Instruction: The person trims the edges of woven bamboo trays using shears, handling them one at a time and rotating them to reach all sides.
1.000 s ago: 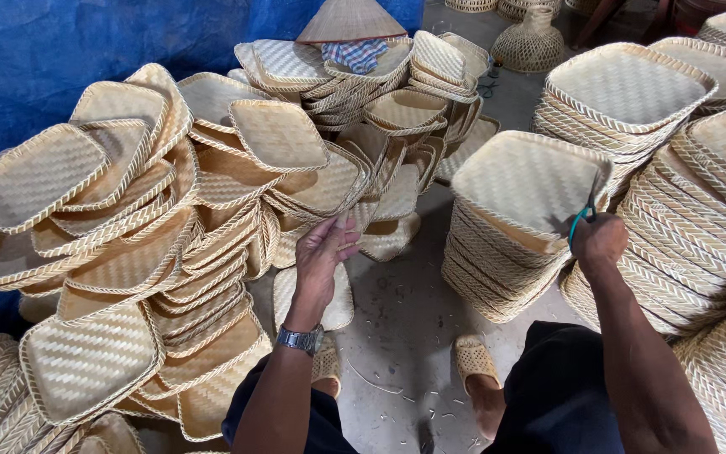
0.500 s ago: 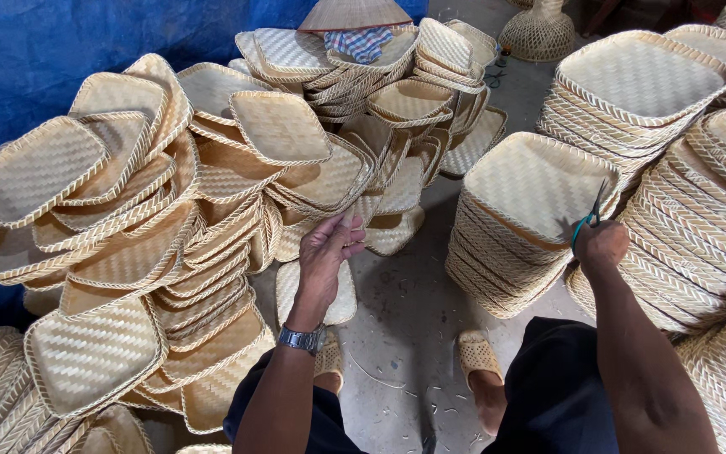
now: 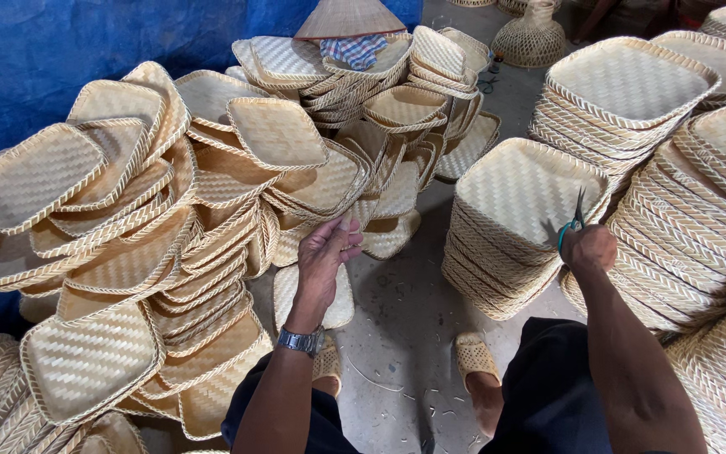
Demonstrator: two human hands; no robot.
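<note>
My left hand (image 3: 327,259), with a metal wristwatch (image 3: 300,340) on the wrist, is stretched out with loose fingers towards a leaning heap of square woven bamboo trays (image 3: 170,244) and holds nothing. A single tray (image 3: 338,303) lies flat on the floor just under it. My right hand (image 3: 590,248) is closed on small scissors (image 3: 573,220) with a green handle, blades up. It hovers over the near right corner of the top tray of a neat stack (image 3: 518,210).
More neat tray stacks stand at right (image 3: 699,219) and back right (image 3: 623,92). A blue tarp (image 3: 60,50) hangs at the left. A conical hat (image 3: 348,17) lies on a back pile, a round woven basket (image 3: 531,38) behind. My sandalled feet (image 3: 472,357) rest on concrete floor.
My left hand has drawn slightly back and lower from the leaning heap. My right hand stays with the scissors at the stack's corner. The view has shifted a little.
</note>
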